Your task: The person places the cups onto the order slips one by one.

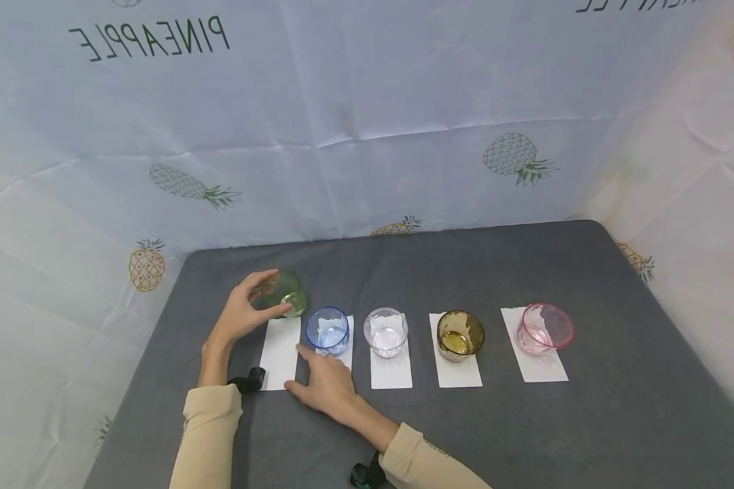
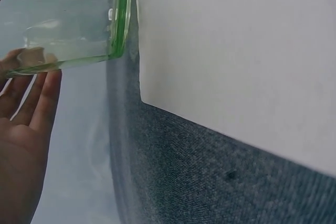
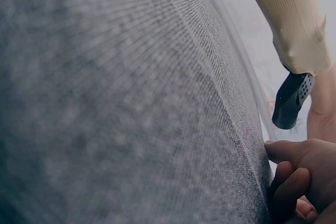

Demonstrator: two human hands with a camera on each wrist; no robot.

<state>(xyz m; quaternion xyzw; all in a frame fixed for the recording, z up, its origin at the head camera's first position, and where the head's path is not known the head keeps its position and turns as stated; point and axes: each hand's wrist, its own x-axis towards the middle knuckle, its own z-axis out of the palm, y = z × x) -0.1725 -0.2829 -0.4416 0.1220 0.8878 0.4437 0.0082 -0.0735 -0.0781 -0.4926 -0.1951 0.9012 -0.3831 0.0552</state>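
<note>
In the head view my left hand [image 1: 240,314] holds a green glass cup [image 1: 283,293] by its sides at the far end of the leftmost white paper [image 1: 280,356]. The left wrist view shows the cup [image 2: 79,30] close up, with my fingers [image 2: 44,98] along its wall. My right hand [image 1: 327,385] is by that paper's right edge, index finger and thumb spread apart. In the right wrist view its other fingers [image 3: 294,182] are bent. A blue glass cup [image 1: 329,331] stands just beyond the right hand, on another white paper [image 1: 344,356].
To the right, a clear cup [image 1: 386,333], an amber cup [image 1: 459,335] and a pink cup [image 1: 543,329] each stand on a white paper. The grey cloth [image 1: 355,435] covers the table. A pineapple-print curtain [image 1: 342,81] hangs behind.
</note>
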